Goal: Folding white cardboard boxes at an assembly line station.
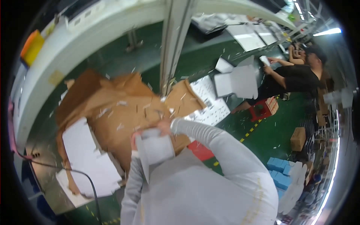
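Observation:
A partly folded white cardboard box (158, 150) is close against my body, its long side panel upright on the left. My left hand (134, 140) is closed on the top of that side panel. At the far right corner, my right hand (164, 127) grips the box edge, its fingers somewhat blurred. Under and beyond the box spreads crumpled brown paper (127, 107) strewn with small white scraps. To the left lies a stack of flat, die-cut white cardboard blanks (90, 161).
A grey metal post (175, 45) rises beyond the paper. A black cable (92, 182) crosses at lower left. More white blanks (236, 82) lie right of the post, near a person in black (296, 77) and a red stool (262, 108). Blue boxes (279, 172) stand at right.

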Available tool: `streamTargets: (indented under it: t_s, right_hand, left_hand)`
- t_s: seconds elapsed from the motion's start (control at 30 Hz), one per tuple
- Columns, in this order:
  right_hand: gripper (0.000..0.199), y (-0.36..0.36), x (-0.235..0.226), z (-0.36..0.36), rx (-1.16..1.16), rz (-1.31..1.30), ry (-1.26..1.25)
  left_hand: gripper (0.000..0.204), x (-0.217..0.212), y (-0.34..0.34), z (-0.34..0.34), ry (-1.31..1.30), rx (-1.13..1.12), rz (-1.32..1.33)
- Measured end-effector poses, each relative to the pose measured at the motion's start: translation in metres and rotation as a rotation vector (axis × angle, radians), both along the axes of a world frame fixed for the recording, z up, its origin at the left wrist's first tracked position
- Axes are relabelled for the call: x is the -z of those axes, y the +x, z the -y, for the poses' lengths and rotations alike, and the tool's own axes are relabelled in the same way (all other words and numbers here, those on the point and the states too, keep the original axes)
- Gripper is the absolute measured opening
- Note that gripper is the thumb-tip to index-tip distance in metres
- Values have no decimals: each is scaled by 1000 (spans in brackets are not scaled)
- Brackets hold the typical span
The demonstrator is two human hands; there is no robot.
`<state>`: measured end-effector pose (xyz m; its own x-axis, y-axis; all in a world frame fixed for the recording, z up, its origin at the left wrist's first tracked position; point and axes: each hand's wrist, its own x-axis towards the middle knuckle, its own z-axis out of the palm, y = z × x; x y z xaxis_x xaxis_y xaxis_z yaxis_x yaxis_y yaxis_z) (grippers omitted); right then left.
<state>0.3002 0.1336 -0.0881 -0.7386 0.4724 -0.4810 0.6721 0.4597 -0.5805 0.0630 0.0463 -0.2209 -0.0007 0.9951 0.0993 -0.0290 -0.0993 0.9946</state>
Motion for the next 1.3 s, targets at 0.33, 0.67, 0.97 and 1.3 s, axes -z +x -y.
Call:
streamTargets:
  t_s: [0.33,0.67,0.97,1.3]
  right_hand:
    - [37,-37,-19,79,278,-239,402]
    - [15,-82,52,80,-119,-300,749]
    - [22,-34,36,53,-98,-89,521]
    - [16,-9,11,68,99,0,467]
  left_hand:
    - [9,105,-47,13,-68,270,1026]
    - [18,128,-49,2,-157,245,824]
    - [31,-55,-15,-5,-286,109,703]
    - [28,1,-33,6,-20,158,466]
